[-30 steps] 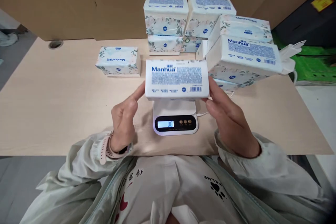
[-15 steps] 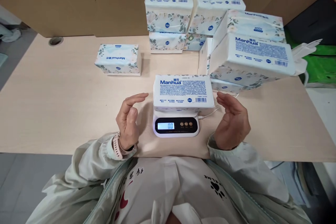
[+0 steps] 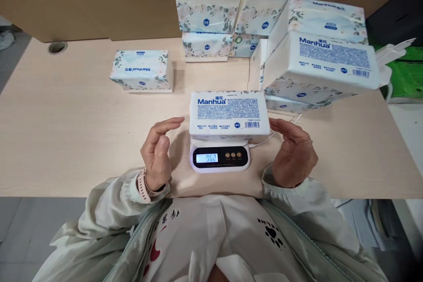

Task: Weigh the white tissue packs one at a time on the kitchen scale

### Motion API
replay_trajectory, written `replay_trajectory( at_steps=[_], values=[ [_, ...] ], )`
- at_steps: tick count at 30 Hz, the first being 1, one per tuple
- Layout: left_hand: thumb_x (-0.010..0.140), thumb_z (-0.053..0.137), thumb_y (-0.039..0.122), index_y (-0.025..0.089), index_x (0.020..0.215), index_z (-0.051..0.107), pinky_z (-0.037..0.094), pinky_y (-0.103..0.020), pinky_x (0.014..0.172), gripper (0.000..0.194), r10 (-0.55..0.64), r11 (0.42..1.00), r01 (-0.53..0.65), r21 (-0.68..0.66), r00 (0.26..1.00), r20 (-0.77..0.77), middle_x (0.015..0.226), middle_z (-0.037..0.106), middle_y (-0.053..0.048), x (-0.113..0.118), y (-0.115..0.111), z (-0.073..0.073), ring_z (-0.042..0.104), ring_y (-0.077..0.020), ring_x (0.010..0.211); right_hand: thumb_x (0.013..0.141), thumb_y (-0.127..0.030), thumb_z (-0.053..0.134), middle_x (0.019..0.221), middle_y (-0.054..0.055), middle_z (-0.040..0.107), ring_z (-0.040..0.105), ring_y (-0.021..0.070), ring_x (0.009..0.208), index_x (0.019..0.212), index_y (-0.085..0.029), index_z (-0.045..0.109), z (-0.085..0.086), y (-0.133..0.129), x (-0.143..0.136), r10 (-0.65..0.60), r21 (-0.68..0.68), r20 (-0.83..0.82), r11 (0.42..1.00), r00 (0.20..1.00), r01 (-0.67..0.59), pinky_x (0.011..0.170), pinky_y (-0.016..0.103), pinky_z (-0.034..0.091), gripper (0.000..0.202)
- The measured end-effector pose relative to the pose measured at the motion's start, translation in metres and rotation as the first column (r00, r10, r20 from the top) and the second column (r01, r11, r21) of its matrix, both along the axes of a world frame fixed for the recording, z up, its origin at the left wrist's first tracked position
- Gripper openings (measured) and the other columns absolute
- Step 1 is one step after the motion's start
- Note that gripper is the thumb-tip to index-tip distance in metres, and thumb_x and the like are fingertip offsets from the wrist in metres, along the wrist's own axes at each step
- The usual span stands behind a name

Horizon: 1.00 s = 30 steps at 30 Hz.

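Note:
A white and blue tissue pack [image 3: 229,113] marked Manhua rests on a small white digital scale [image 3: 220,158], covering its weighing plate. The lit display reads about 96.2, though the digits are slightly blurred. To the left of the pack is my left hand [image 3: 157,152], open, with its fingers stretched toward the pack and a gap between. On the other side, my right hand [image 3: 292,152] is open too, its fingertips very near the pack's right end; whether they touch it I cannot tell. Neither hand holds anything.
A single tissue pack [image 3: 142,70] lies at the back left. Stacked tissue packs [image 3: 206,4] stand at the back, and more [image 3: 333,59] at the right, one with tissues sticking out. A white cable [image 3: 264,142] runs from the scale. Behind the table [image 3: 66,141] rises a cardboard wall [image 3: 82,0].
The scale's display has gone from 0.0 to about 96.2. My hands stay open beside the pack, the right fingertips now closer to it. The view has shifted slightly.

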<state>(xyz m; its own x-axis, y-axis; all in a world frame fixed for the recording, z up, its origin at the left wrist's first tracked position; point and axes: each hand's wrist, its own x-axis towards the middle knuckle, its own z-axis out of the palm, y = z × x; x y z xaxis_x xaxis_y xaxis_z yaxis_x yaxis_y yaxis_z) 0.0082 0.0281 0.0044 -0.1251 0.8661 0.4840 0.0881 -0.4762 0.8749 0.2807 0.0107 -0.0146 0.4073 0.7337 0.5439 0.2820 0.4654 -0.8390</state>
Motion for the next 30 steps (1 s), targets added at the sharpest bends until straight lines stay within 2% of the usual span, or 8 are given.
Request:
replay_trajectory(
  at_steps=[5,8,13,19,22,27,30],
  values=[
    [0.109,0.058,0.035,0.023,0.118,0.081,0.056,-0.043,0.109,0.028,-0.006,1.0,0.006,-0.002,1.0,0.005,0.123,0.08,-0.008,0.0,-0.0002,0.0,0.075,-0.0247,0.12,0.112,-0.043,0.036,0.117,0.011,0.08,0.077,0.033,0.112,0.124,-0.023,0.079,-0.0016,-0.0007,0.0022,-0.001,-0.011,0.022,1.0,1.0,0.001,0.096,0.059,0.06,0.049],
    [0.109,0.058,0.036,0.024,0.117,0.081,0.056,-0.044,0.109,0.028,0.004,1.0,-0.004,-0.013,1.0,-0.003,0.122,0.081,-0.007,0.0001,-0.0007,0.0007,0.075,-0.025,0.119,0.112,-0.042,0.036,0.118,0.01,0.08,0.076,0.0332,0.113,0.125,-0.025,0.079,-0.0004,-0.0022,0.0028,0.012,-0.023,0.02,1.0,1.0,-0.011,0.098,0.058,0.059,0.048],
    [0.109,0.058,0.037,0.023,0.115,0.081,0.056,-0.043,0.109,0.028,0.014,1.0,-0.014,-0.011,1.0,0.001,0.121,0.081,-0.008,0.0006,-0.0009,0.0013,0.075,-0.0247,0.118,0.111,-0.045,0.036,0.117,0.011,0.08,0.075,0.0375,0.114,0.123,-0.029,0.079,0.0046,-0.0038,0.0002,-0.003,-0.067,0.011,0.998,1.0,0.004,0.099,0.065,0.057,0.048],
    [0.108,0.059,0.037,0.024,0.114,0.082,0.057,-0.045,0.109,0.027,0.04,0.999,-0.04,-0.015,0.999,0.005,0.119,0.082,-0.007,0.0013,0.0,0.0014,0.076,-0.0255,0.117,0.108,-0.047,0.034,0.115,0.015,0.079,0.074,0.0421,0.116,0.117,-0.028,0.079,0.0067,-0.0027,-0.0027,-0.05,-0.121,0.009,0.991,0.999,0.051,0.1,0.071,0.057,0.05],
    [0.108,0.059,0.035,0.024,0.114,0.083,0.057,-0.044,0.109,0.027,0.038,0.999,-0.037,-0.007,0.999,0.021,0.119,0.082,-0.007,0.0012,0.0008,0.0004,0.076,-0.0251,0.117,0.109,-0.045,0.033,0.114,0.015,0.078,0.074,0.0415,0.114,0.117,-0.028,0.079,0.0069,-0.0029,-0.0023,-0.044,-0.094,-0.005,0.995,0.999,0.043,0.099,0.07,0.057,0.05],
    [0.108,0.058,0.035,0.023,0.115,0.083,0.057,-0.043,0.108,0.027,0.033,0.999,-0.033,0.01,0.999,0.031,0.119,0.082,-0.008,0.0005,0.0013,-0.0015,0.076,-0.0251,0.117,0.112,-0.041,0.025,0.117,0.016,0.077,0.075,0.0405,0.117,0.122,-0.027,0.077,0.0076,-0.0036,-0.0009,-0.048,-0.121,0.099,0.991,0.994,0.06,0.097,0.067,0.059,0.055],
    [0.108,0.06,0.037,0.023,0.114,0.082,0.057,-0.044,0.108,0.027,0.037,0.999,-0.037,-0.002,0.999,0.021,0.119,0.081,-0.008,0.0002,0.0008,-0.001,0.076,-0.0258,0.117,0.111,-0.044,0.029,0.114,0.016,0.079,0.076,0.0393,0.114,0.118,-0.025,0.079,0.0078,-0.0026,-0.0012,-0.059,-0.112,0.068,0.992,0.996,0.066,0.096,0.066,0.06,0.054]
  ],
)
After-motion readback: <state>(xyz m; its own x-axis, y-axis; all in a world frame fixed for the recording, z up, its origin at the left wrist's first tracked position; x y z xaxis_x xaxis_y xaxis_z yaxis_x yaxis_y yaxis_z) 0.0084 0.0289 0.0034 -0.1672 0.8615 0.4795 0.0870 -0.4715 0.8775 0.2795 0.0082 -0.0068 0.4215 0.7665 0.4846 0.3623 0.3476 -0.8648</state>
